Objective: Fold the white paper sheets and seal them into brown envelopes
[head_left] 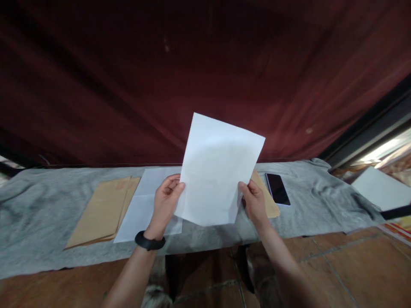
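A blank white sheet of paper (pixel 218 171) is held up over the table, tilted a little to the right. My left hand (pixel 167 199) pinches its left edge, thumb in front; a black band circles that wrist. On the opposite edge my right hand (pixel 253 199) grips the sheet in the same way. Behind my left hand lies another white paper (pixel 138 214) with a crease across it. Brown paper (pixel 269 201), perhaps an envelope, shows partly from behind my right hand; the rest of it is hidden.
Brown envelopes (pixel 99 209) lie overlapped on the left of the grey cloth (pixel 321 196) covering the table. A dark-screened phone (pixel 278 189) rests to the right. A dark red curtain (pixel 205 77) hangs behind. Beyond the right end stands a white flat-topped object (pixel 382 188).
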Action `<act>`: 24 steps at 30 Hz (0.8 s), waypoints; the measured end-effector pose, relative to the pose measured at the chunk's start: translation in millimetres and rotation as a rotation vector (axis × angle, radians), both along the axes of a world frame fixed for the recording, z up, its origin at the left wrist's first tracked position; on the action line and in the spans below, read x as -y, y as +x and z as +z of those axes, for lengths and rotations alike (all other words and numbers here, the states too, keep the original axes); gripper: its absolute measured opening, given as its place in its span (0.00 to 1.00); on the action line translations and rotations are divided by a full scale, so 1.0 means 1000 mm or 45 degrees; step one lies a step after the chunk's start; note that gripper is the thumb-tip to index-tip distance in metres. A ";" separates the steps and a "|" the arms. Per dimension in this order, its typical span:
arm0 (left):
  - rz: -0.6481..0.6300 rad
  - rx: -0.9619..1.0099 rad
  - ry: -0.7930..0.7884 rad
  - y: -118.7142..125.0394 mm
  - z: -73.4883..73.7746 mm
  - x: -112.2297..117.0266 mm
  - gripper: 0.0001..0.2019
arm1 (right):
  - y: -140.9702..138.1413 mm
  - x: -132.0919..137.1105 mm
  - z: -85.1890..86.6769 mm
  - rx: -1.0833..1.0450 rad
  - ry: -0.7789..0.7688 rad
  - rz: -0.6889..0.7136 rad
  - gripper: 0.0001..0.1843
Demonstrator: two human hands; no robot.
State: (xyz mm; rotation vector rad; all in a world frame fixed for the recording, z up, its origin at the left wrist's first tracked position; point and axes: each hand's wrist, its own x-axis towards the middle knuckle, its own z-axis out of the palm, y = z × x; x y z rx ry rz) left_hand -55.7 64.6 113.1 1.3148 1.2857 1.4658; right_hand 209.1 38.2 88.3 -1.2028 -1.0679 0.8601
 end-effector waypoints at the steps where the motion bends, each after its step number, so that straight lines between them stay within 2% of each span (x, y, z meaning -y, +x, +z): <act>1: -0.065 0.019 -0.067 0.001 -0.003 -0.001 0.21 | -0.001 -0.002 -0.001 -0.048 -0.020 0.026 0.21; 5: -0.221 0.108 -0.349 0.005 -0.017 -0.001 0.22 | 0.000 -0.007 -0.016 -0.186 -0.184 0.115 0.20; 9: -0.279 0.198 -0.538 0.004 -0.028 0.000 0.22 | 0.005 -0.009 -0.037 -0.135 -0.373 0.115 0.21; 13: -0.232 0.136 -0.581 0.003 -0.044 -0.004 0.21 | 0.011 -0.009 -0.056 0.199 -0.483 0.087 0.18; 17: -0.176 -0.129 -0.563 0.004 -0.067 -0.014 0.15 | 0.014 -0.009 -0.067 0.569 -0.465 0.033 0.15; 21: -0.125 -0.277 -0.513 0.002 -0.084 -0.020 0.09 | 0.017 -0.008 -0.072 0.682 -0.477 0.035 0.06; 24: -0.125 -0.305 -0.522 -0.002 -0.088 -0.020 0.08 | 0.019 -0.005 -0.072 0.718 -0.486 0.026 0.18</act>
